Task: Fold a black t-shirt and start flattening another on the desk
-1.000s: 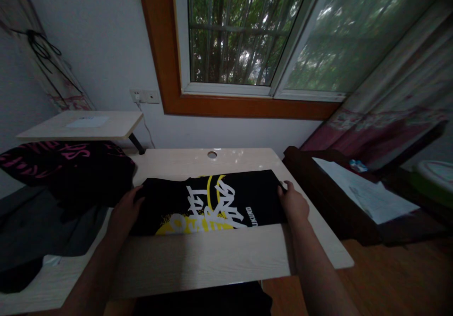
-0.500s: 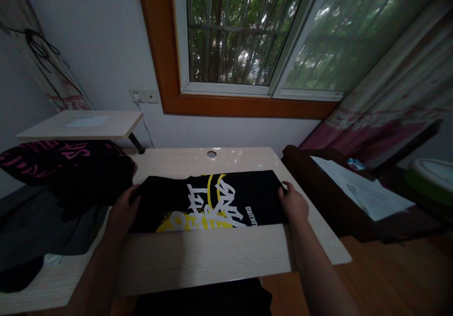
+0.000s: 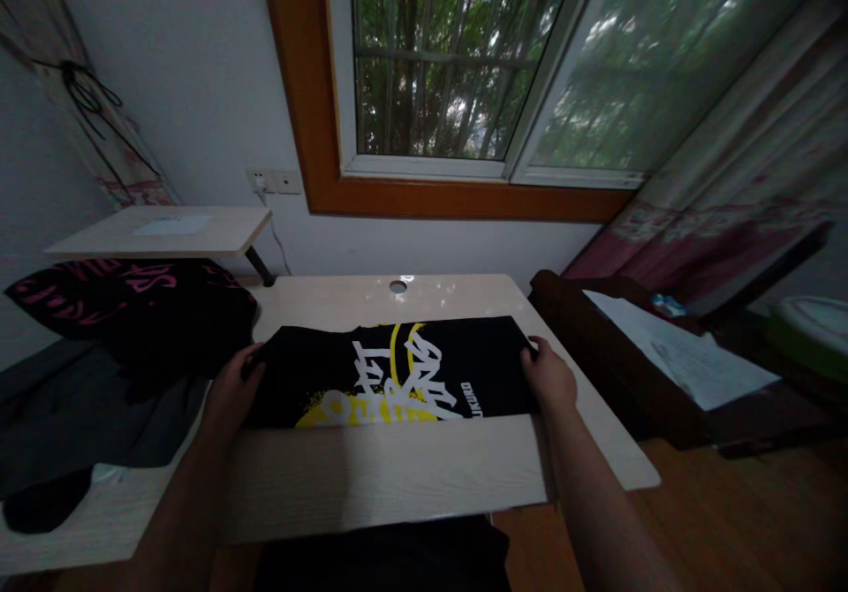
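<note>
A black T-shirt [image 3: 503,358] with white lettering and a yellow print lies on the pale wooden desk [image 3: 397,477], folded into a long flat band. My left hand [image 3: 231,389] grips its left end, thumb on top and the other fingers mostly hidden. Its right end is pinched by my right hand [image 3: 549,375], the thumb near the upper right corner. Between the two hands the cloth looks fairly flat, its lower edge running almost straight across the desk.
Dark clothes [image 3: 165,336] with pink print and a grey garment [image 3: 132,424] are heaped at the left, beside a raised shelf [image 3: 238,230]. A cable hole [image 3: 397,286] is at the desk's back. Paper [image 3: 676,353] lies on brown furniture at the right.
Both hands keep their hold on the T-shirt, which looks the same. The view has shifted very slightly.
</note>
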The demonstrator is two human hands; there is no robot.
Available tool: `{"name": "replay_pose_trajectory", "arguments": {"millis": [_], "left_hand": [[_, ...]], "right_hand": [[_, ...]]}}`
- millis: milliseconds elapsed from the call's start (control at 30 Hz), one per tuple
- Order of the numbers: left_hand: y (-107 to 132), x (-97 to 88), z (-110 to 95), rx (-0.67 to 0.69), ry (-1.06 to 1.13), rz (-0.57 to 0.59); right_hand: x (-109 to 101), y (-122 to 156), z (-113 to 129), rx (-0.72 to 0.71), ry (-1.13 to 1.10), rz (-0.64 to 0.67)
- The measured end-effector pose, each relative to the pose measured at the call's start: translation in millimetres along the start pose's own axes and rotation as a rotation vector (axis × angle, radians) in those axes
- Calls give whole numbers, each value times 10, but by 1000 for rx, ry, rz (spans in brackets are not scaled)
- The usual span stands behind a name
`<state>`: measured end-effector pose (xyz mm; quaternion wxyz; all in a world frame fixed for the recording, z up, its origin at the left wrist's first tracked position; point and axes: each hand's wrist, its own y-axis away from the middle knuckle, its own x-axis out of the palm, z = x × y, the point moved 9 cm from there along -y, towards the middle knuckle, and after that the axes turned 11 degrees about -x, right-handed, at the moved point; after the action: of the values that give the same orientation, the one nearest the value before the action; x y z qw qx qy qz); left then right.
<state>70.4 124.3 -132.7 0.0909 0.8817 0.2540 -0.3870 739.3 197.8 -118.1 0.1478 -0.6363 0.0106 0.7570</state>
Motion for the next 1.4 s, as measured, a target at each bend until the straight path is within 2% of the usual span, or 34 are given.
{"name": "replay_pose_trajectory", "arguments": {"millis": [200,933,1400], "left_hand": [[-8,4,-6,2,-8,10],[2,-1,-64,59,-24,10],[3,14,-36,42,-40,-2]], "right_hand": [[-26,-3,10,-43,-45,-63],[29,-38,2,-77,-47,-73],[24,-32,20,-84,-31,-65]]}}
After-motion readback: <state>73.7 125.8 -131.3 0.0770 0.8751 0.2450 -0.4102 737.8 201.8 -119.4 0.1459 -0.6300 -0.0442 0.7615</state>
